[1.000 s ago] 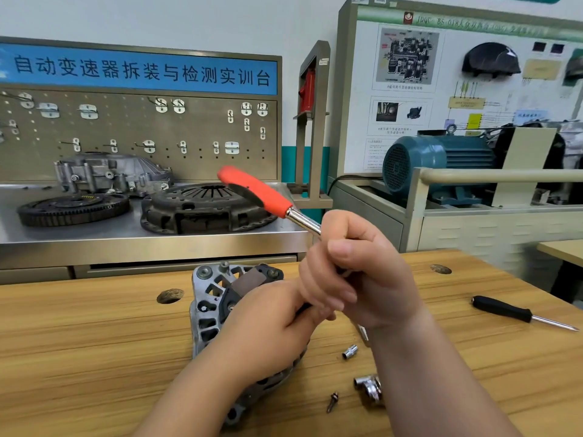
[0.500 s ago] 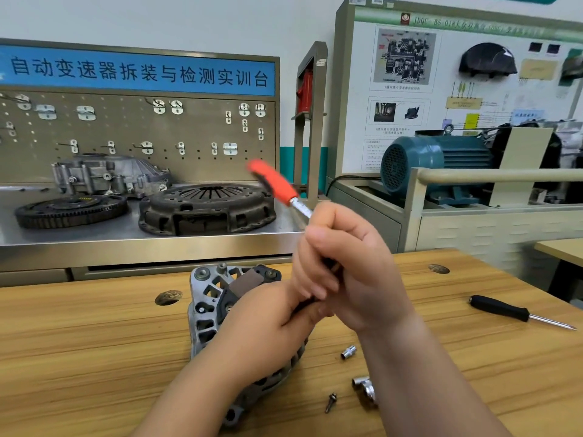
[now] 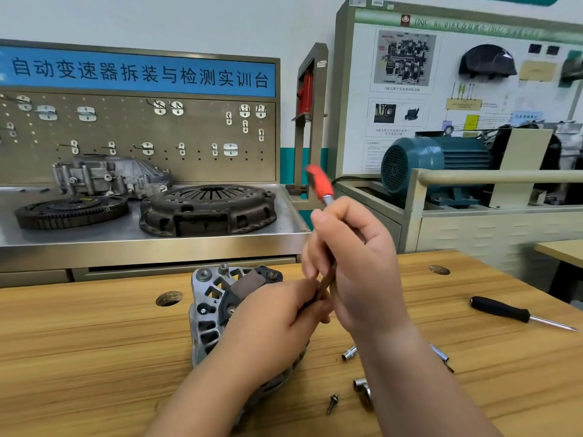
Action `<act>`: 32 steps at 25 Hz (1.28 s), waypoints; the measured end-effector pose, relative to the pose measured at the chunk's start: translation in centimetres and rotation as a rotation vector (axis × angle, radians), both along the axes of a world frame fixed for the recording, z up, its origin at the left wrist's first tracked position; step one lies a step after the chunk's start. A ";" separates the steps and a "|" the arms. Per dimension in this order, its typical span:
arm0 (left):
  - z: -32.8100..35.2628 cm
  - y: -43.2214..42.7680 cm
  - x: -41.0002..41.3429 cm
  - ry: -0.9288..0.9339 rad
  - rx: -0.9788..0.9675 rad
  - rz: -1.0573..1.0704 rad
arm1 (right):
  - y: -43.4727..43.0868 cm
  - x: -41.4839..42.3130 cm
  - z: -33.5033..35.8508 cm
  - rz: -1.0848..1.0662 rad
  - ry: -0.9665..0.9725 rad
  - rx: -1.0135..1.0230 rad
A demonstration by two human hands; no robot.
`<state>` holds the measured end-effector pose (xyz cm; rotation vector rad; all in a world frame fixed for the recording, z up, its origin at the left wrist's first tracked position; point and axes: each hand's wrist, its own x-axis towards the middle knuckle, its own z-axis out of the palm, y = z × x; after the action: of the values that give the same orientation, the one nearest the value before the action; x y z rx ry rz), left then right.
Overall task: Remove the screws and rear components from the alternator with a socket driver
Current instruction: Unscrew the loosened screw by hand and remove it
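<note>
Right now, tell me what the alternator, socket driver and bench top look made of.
The alternator looks like cast aluminium: dull grey, grainy, ribbed housing. The socket driver has a matte red grip, plastic or rubber, and a bright metal shaft. The bench top is wood or wood laminate: streaky grain, satin sheen.

"自动变速器拆装与检测实训台" is printed in white on the long blue banner (image 3: 138, 75) above the perforated metal pegboard (image 3: 126, 137). "JDQC" is made out on the green header strip (image 3: 473, 25) of the white display board (image 3: 362, 74); the remainder is blurred.

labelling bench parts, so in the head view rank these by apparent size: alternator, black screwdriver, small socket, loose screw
1. alternator, though partly hidden
2. black screwdriver
3. small socket and loose screw look alike, so not ranked
</note>
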<state>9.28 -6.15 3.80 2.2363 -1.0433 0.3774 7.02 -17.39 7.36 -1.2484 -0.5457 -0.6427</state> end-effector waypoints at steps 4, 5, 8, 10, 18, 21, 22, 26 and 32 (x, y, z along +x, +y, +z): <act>0.2 0.4 -0.1 0.003 0.005 -0.065 | -0.8 -0.3 0.8 0.494 0.017 -0.019; 0.2 0.3 0.0 -0.004 0.000 -0.047 | -0.6 -0.1 0.5 0.375 0.030 0.000; 0.1 -0.2 0.1 -0.007 -0.007 0.018 | 0.2 0.3 -0.5 -0.354 -0.001 0.054; 0.0 -0.3 0.1 -0.016 -0.004 0.026 | 0.8 0.2 -0.6 -0.507 -0.018 0.102; 0.1 0.3 -0.1 0.030 -0.002 -0.010 | -0.7 -0.5 0.7 0.529 0.006 -0.052; 0.2 0.1 0.0 -0.004 0.010 0.007 | 0.4 -0.2 -0.3 -0.070 -0.013 -0.040; 0.2 0.0 0.1 -0.018 0.006 0.007 | 0.7 -0.2 -0.5 -0.310 -0.041 -0.029; 0.0 0.0 0.2 -0.019 -0.015 -0.005 | 0.5 -0.1 -0.4 -0.246 0.010 0.046; 0.1 0.3 0.1 -0.024 0.015 -0.042 | -0.8 0.0 0.5 0.497 -0.020 -0.024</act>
<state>9.34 -5.85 3.89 2.2242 -1.1069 0.3801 6.98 -18.17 7.82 -1.0715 -0.8462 -0.2295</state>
